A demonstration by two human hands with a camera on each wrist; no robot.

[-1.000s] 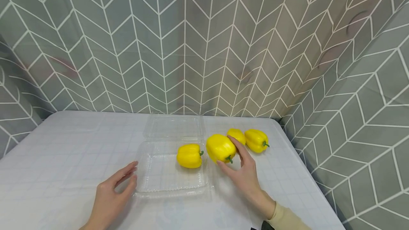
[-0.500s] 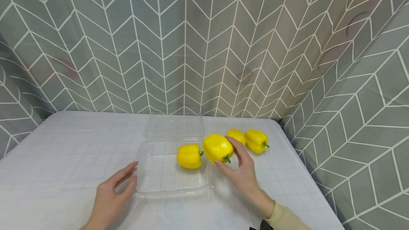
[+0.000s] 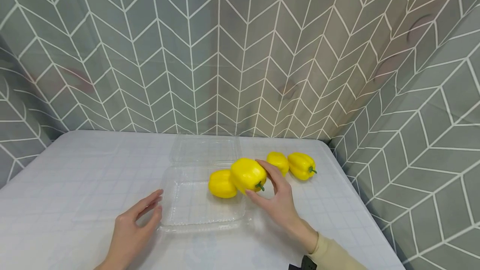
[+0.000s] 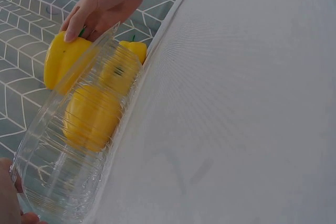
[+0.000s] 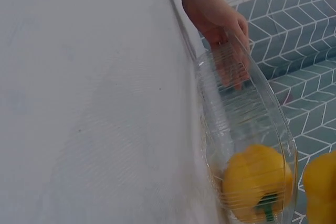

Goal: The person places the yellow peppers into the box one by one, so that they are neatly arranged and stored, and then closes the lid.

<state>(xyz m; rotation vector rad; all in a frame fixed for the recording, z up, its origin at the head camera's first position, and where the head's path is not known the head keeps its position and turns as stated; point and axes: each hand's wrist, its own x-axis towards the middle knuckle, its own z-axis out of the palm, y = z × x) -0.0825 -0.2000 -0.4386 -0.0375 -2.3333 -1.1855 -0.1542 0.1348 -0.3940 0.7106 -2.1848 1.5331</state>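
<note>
A yellow bell pepper [image 3: 247, 174] with a green stem is gripped by my right hand [image 3: 279, 197], thumb at its near side and fingers at its far right. It is raised over the right rim of the clear plastic clamshell container [image 3: 187, 211], as the left wrist view shows. Inside the container's right half lies another yellow bell pepper [image 3: 220, 183], partly covered by the held one in the head view. My left hand [image 3: 131, 228] rests its thumb and fingertips against the container's left edge, fingers fairly straight. The right wrist view shows that hand [image 5: 223, 30] behind the clear wall.
Two more yellow bell peppers, a back one [image 3: 277, 161] and a right one [image 3: 301, 166], lie on the white tablecloth [image 3: 82, 178] to the right. The container's transparent lid [image 3: 204, 149] lies folded back behind it. A grey patterned curtain [image 3: 225, 53] rises behind the table.
My right hand has moved left with its bell pepper, from beside the container to over its right rim, now overlapping the pepper inside. My left hand has stayed at the container's edge.
</note>
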